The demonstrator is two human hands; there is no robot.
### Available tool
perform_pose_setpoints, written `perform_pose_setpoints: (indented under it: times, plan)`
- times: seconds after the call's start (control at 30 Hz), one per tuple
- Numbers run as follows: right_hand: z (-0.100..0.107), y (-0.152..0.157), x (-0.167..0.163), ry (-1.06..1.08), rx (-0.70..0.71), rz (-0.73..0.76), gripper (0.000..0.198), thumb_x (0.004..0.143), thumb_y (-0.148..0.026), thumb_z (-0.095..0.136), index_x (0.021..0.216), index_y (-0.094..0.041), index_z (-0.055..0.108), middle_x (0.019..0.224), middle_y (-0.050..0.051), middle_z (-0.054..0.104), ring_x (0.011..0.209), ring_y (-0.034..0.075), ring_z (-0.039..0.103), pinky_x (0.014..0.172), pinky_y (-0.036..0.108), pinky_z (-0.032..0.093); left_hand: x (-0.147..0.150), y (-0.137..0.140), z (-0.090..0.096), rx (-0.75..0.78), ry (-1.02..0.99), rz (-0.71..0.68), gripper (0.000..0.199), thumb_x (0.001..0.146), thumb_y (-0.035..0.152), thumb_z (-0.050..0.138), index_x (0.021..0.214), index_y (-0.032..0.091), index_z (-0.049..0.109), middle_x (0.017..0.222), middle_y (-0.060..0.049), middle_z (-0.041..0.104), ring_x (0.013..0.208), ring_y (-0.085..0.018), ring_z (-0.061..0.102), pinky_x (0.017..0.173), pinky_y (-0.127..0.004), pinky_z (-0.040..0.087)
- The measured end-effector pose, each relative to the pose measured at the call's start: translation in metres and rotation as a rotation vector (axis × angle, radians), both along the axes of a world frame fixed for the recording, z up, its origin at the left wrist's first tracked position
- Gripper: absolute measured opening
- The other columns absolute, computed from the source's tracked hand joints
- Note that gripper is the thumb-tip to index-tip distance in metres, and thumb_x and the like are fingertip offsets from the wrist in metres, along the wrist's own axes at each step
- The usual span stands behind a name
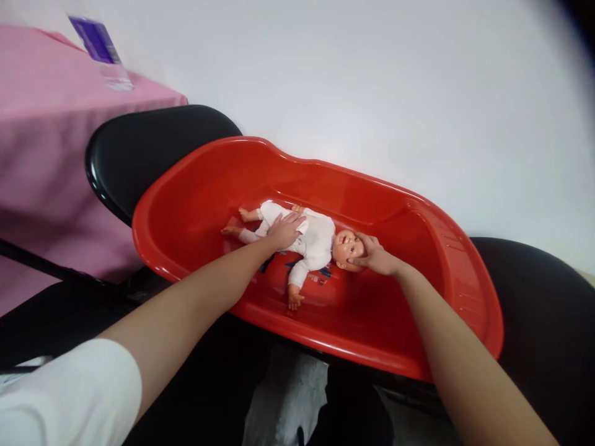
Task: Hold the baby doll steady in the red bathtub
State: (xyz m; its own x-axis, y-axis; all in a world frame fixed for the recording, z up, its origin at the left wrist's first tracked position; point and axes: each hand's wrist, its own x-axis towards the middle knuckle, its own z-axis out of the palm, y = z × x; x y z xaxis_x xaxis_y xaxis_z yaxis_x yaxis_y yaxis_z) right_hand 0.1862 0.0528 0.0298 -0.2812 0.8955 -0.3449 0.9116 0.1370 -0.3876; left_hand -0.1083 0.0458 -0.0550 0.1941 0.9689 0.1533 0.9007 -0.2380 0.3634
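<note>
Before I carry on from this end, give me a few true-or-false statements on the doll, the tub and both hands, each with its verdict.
1. The doll lies inside the red tub. True.
2. The doll is dressed in blue. False: it wears white.
3. The right hand touches the doll's head. True.
4. Both hands are on the doll's head. False: the left hand lies on its clothed body.
5. A pink cloth shows on the left side of the picture. True.

A doll in white lies face up inside a red tub — left hand's grip over its waist, right hand's grip round its head — with a pink-draped desk at upper left.
</note>
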Motion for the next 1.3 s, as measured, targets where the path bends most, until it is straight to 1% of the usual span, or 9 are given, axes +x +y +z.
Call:
perform_pose_setpoints:
  times: [0.37, 0.47, 0.67, 0.8, 1.07, 1.3]
  plan:
    - [-0.003, 0.002, 0.0026, 0.018, 0.01, 0.018, 0.097, 0.066, -0.054, 0.069, 0.147, -0.034, 0.02, 0.142, 0.009, 0.025, 0.132, 0.035, 0.031, 0.111, 0.049, 0.031, -0.001, -0.0003, 0.0, -0.01, -0.012, 0.018, 0.056, 0.089, 0.024, 0.039, 0.144, 0.025, 0.033, 0.155, -0.005, 0.029, 0.143, -0.02, 0.022, 0.117, -0.051, 0.015]
    - [-0.0036, 0.0024, 0.0035, 0.02, 0.015, 0.024, 0.096, 0.067, -0.054, 0.069, 0.147, -0.034, 0.021, 0.142, 0.009, 0.025, 0.132, 0.035, 0.031, 0.11, 0.05, 0.032, -0.001, 0.0004, -0.0002, -0.009, -0.016, 0.017, 0.056, 0.089, 0.024, 0.04, 0.144, 0.024, 0.033, 0.154, -0.005, 0.03, 0.143, -0.021, 0.023, 0.117, -0.051, 0.015]
    - [-0.0018, 0.0002, 0.002, 0.015, 0.019, 0.015, 0.092, 0.068, -0.053, 0.067, 0.147, -0.034, 0.021, 0.141, 0.009, 0.026, 0.131, 0.035, 0.032, 0.11, 0.052, 0.032, -0.0017, 0.0032, -0.0006, -0.03, -0.037, 0.014, 0.056, 0.088, 0.025, 0.041, 0.143, 0.027, 0.033, 0.155, -0.004, 0.029, 0.143, -0.02, 0.022, 0.117, -0.051, 0.015]
    - [-0.0015, -0.0006, 0.0013, 0.007, 0.024, 0.019, 0.092, 0.068, -0.053, 0.067, 0.146, -0.034, 0.022, 0.141, 0.009, 0.026, 0.131, 0.035, 0.032, 0.11, 0.052, 0.031, -0.0015, 0.0022, 0.0008, -0.024, -0.038, 0.019, 0.055, 0.088, 0.025, 0.041, 0.142, 0.026, 0.035, 0.154, -0.004, 0.031, 0.142, -0.021, 0.024, 0.117, -0.051, 0.016]
    - [-0.0029, 0.001, 0.0024, -0.006, 0.022, 0.023, 0.093, 0.069, -0.054, 0.066, 0.147, -0.033, 0.02, 0.143, 0.009, 0.025, 0.133, 0.035, 0.031, 0.111, 0.051, 0.03, -0.0019, 0.0036, -0.002, 0.001, -0.036, 0.021, 0.053, 0.088, 0.027, 0.042, 0.141, 0.024, 0.038, 0.152, -0.006, 0.034, 0.139, -0.021, 0.029, 0.116, -0.05, 0.019]
    - [-0.0093, 0.0062, 0.008, -0.012, 0.048, 0.067, 0.095, 0.07, -0.057, 0.065, 0.148, -0.032, 0.018, 0.142, 0.01, 0.027, 0.136, 0.034, 0.027, 0.113, 0.051, 0.028, -0.0002, 0.0034, 0.0, -0.017, -0.043, 0.026, 0.054, 0.088, 0.026, 0.042, 0.141, 0.024, 0.038, 0.152, -0.005, 0.034, 0.14, -0.02, 0.027, 0.117, -0.05, 0.017]
